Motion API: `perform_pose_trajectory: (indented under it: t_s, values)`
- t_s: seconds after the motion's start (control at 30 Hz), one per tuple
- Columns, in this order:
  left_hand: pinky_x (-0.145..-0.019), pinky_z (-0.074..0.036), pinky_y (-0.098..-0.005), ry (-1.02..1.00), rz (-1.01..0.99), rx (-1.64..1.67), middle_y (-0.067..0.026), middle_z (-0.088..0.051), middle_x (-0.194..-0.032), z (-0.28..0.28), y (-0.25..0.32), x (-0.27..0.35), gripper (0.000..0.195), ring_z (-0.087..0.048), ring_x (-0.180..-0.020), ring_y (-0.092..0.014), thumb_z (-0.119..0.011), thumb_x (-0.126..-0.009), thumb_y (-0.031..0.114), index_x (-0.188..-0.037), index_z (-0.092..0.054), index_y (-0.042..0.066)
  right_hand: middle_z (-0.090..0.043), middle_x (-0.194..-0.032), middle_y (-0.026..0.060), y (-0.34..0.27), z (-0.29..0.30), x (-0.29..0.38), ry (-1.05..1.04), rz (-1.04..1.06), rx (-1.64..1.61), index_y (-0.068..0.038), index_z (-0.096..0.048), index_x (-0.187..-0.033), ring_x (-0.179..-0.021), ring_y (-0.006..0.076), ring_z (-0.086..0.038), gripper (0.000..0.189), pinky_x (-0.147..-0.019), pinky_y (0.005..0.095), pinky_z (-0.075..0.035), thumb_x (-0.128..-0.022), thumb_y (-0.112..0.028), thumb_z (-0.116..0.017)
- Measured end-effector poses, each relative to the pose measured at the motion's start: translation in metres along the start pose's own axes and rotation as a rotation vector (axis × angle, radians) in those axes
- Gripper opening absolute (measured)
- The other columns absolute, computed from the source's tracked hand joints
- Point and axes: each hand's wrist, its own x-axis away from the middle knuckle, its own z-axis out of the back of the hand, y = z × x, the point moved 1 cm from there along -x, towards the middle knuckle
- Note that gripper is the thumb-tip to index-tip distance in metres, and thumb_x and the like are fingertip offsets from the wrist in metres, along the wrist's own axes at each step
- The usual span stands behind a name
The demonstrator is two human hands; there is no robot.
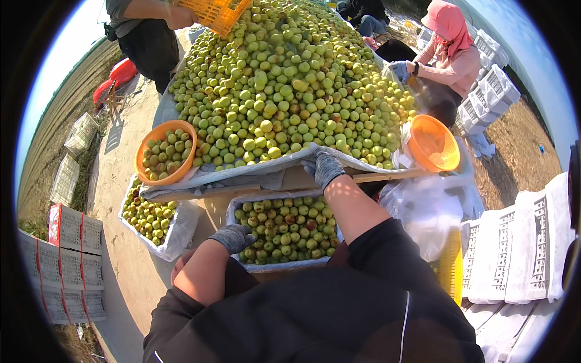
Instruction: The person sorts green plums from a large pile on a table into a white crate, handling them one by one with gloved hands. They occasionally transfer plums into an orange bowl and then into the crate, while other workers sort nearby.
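Observation:
A large heap of green round fruit [281, 90] covers the cloth-lined sorting table in front of me. My right hand [323, 167], in a grey knit glove, lies on the rim of the white cloth [290, 159] at the table's near edge; whether its fingers grip the cloth cannot be told. Below the edge stands a lined box full of green and brownish fruit [286, 229]. My left hand [233, 238], gloved too, is at that box's left rim, fingers partly curled, with no fruit visible in it. An orange plastic basket [140, 159] holding fruit sits at the table's left corner.
An orange basket [433, 143] stands tilted at the right corner. Another lined box of fruit [150, 213] is low at left. One person [150, 41] tips an orange crate [213, 16]; another person [449, 59] sits at right. Wrapped crates [513, 249] and stacked cartons [68, 267] flank me.

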Motion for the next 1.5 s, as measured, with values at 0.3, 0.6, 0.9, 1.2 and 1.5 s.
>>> perform_pose_trajectory:
  t_s: [0.3, 0.6, 0.9, 1.2, 1.5]
  values:
    - [-0.104, -0.049, -0.0489, 0.004, -0.036, 0.003, -0.0224, -0.07, -0.126, -0.002, -0.004, -0.009, 0.054, -0.065, -0.12, -0.04, -0.056, -0.102, 0.051, -0.132, -0.066, 0.008, -0.076, -0.093, 0.0056, -0.005, 0.003, 0.0, 0.016, -0.03, 0.065, -0.01, -0.068, -0.108, -0.082, 0.0189, -0.074, 0.028, -0.059, 0.029, -0.058, -0.097, -0.035, -0.075]
    - [-0.108, -0.047, -0.0482, -0.014, 0.002, 0.045, -0.0211, -0.069, -0.131, 0.002, -0.001, -0.003, 0.055, -0.063, -0.124, -0.039, -0.055, -0.102, 0.051, -0.136, -0.065, 0.009, -0.074, -0.088, 0.0018, -0.006, 0.003, -0.002, 0.014, -0.045, 0.094, -0.011, -0.069, -0.102, -0.081, 0.0171, -0.073, 0.024, -0.064, 0.032, -0.059, -0.101, -0.035, -0.069]
    - [-0.107, -0.048, -0.0487, -0.04, 0.013, 0.013, -0.019, -0.07, -0.129, 0.001, -0.001, -0.007, 0.051, -0.064, -0.122, -0.039, -0.054, -0.103, 0.049, -0.133, -0.068, 0.009, -0.074, -0.085, 0.0024, -0.005, 0.007, -0.001, -0.004, -0.041, 0.171, -0.011, -0.071, -0.092, -0.079, 0.017, -0.072, 0.025, -0.062, 0.0301, -0.059, -0.103, -0.033, -0.066]
    - [-0.111, -0.047, -0.0452, -0.028, -0.006, 0.033, -0.0189, -0.067, -0.135, 0.007, 0.005, -0.003, 0.055, -0.062, -0.128, -0.035, -0.055, -0.103, 0.047, -0.14, -0.063, 0.007, -0.076, -0.092, 0.0024, -0.003, 0.035, -0.011, -0.301, -0.047, 0.972, -0.013, -0.075, -0.11, -0.077, 0.017, -0.066, 0.026, -0.073, 0.0356, -0.054, -0.099, -0.035, -0.068]
    - [-0.108, -0.048, -0.0451, -0.003, -0.081, 0.069, -0.0208, -0.069, -0.129, 0.012, 0.022, -0.011, 0.05, -0.065, -0.122, -0.038, -0.06, -0.102, 0.042, -0.134, -0.065, 0.005, -0.076, -0.107, 0.0161, -0.002, 0.055, 0.006, -0.664, 0.459, 2.12, -0.015, -0.078, -0.107, -0.1, 0.0357, -0.071, 0.033, -0.088, 0.0438, -0.056, -0.088, -0.04, -0.065]
